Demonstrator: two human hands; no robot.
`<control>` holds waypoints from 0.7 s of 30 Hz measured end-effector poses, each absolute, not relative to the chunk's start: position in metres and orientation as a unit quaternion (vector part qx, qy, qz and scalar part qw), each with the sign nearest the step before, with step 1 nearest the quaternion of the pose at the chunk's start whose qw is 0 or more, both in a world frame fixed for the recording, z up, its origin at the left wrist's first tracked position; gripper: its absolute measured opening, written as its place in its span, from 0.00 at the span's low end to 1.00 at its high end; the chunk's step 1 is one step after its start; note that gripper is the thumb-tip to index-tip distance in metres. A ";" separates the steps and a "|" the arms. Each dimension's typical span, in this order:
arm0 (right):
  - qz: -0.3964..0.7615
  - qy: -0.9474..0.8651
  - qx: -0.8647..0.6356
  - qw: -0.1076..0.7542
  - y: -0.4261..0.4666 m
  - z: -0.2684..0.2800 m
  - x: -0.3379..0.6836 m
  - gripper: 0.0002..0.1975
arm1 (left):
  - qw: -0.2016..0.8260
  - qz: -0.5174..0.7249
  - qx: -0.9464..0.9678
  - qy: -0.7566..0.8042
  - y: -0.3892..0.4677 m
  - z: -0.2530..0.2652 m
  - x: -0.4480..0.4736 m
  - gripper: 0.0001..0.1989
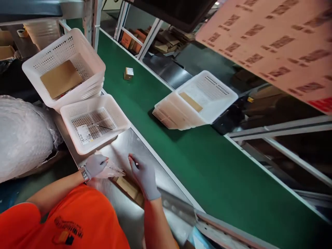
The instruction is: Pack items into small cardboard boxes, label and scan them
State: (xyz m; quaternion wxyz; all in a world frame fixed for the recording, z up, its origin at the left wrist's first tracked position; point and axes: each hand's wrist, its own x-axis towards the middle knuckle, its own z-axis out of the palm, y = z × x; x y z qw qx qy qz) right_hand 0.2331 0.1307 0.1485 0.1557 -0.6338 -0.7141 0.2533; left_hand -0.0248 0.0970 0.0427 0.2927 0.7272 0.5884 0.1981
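Note:
My left hand (95, 166), in a pale grey glove, is closed on a crumpled piece of clear plastic wrap (112, 169). The plastic hangs over the metal table (118, 218) towards a small brown cardboard box (129, 189). Close by on the right is my right hand (145, 177), gloved too, its thumb and fingertips pinched together above the box. Whatever those fingertips hold, if anything, is too small to make out. Just beyond both hands stands a white plastic basket (120, 122) with a white printed label (84, 134) inside.
Stacked white baskets (100, 74) stand at the left, the top one holding a cardboard sheet (61, 79). A green conveyor belt (166, 145) runs alongside, carrying a small box (128, 73) and another basket stack (220, 91). Bubble wrap (24, 138) bulges at far left.

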 end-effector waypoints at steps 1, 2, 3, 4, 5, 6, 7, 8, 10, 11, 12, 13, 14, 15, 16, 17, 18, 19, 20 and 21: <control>0.248 -0.725 -0.619 0.174 0.153 0.150 0.224 0.21 | 0.304 0.188 0.728 0.585 0.096 0.039 -0.023 0.14; 0.244 -0.740 -0.601 0.180 0.178 0.151 0.211 0.20 | 0.317 0.179 0.728 0.581 0.096 0.036 -0.022 0.15; 0.240 -0.758 -0.582 0.171 0.204 0.150 0.196 0.20 | 0.327 0.174 0.729 0.576 0.095 0.034 -0.020 0.16; 0.236 -0.775 -0.567 0.151 0.230 0.148 0.178 0.19 | 0.332 0.174 0.730 0.571 0.094 0.032 -0.018 0.16; 0.232 -0.790 -0.555 0.116 0.256 0.145 0.160 0.19 | 0.333 0.176 0.734 0.565 0.093 0.030 -0.015 0.16; 0.230 -0.800 -0.550 0.069 0.280 0.140 0.141 0.18 | 0.331 0.177 0.739 0.559 0.092 0.029 -0.013 0.15; 0.233 -0.802 -0.550 0.014 0.301 0.135 0.124 0.16 | 0.326 0.175 0.745 0.556 0.091 0.027 -0.010 0.15; 0.238 -0.796 -0.555 -0.036 0.319 0.128 0.108 0.14 | 0.321 0.171 0.749 0.554 0.091 0.025 -0.008 0.14; 0.245 -0.782 -0.564 -0.100 0.342 0.114 0.083 0.12 | 0.315 0.163 0.751 0.556 0.089 0.022 -0.004 0.14; 0.246 -0.778 -0.567 -0.114 0.349 0.107 0.075 0.12 | 0.315 0.161 0.750 0.559 0.089 0.020 -0.002 0.14; 0.245 -0.778 -0.566 -0.118 0.353 0.101 0.068 0.14 | 0.318 0.160 0.747 0.562 0.089 0.018 -0.002 0.15; 0.242 -0.781 -0.564 -0.119 0.356 0.095 0.064 0.16 | 0.323 0.162 0.743 0.563 0.089 0.016 -0.002 0.15; 0.240 -0.783 -0.561 -0.121 0.357 0.092 0.061 0.17 | 0.327 0.166 0.740 0.564 0.089 0.016 -0.002 0.16; 0.238 -0.785 -0.559 -0.121 0.358 0.091 0.060 0.17 | 0.331 0.170 0.736 0.565 0.090 0.016 -0.004 0.16; 0.237 -0.787 -0.557 -0.119 0.359 0.093 0.060 0.16 | 0.334 0.174 0.733 0.567 0.091 0.018 -0.006 0.16; 0.234 -0.789 -0.557 -0.116 0.359 0.097 0.063 0.16 | 0.334 0.176 0.729 0.571 0.092 0.021 -0.009 0.16; 0.233 -0.790 -0.556 -0.108 0.357 0.104 0.068 0.15 | 0.331 0.177 0.725 0.577 0.094 0.024 -0.012 0.17; 0.237 -0.791 -0.556 -0.090 0.353 0.113 0.076 0.16 | 0.327 0.174 0.721 0.585 0.097 0.028 -0.015 0.17; 0.246 -0.792 -0.556 -0.055 0.346 0.123 0.088 0.16 | 0.323 0.171 0.717 0.594 0.099 0.033 -0.018 0.17; 0.264 -0.790 -0.553 -0.006 0.334 0.134 0.104 0.16 | 0.320 0.170 0.712 0.602 0.102 0.037 -0.020 0.18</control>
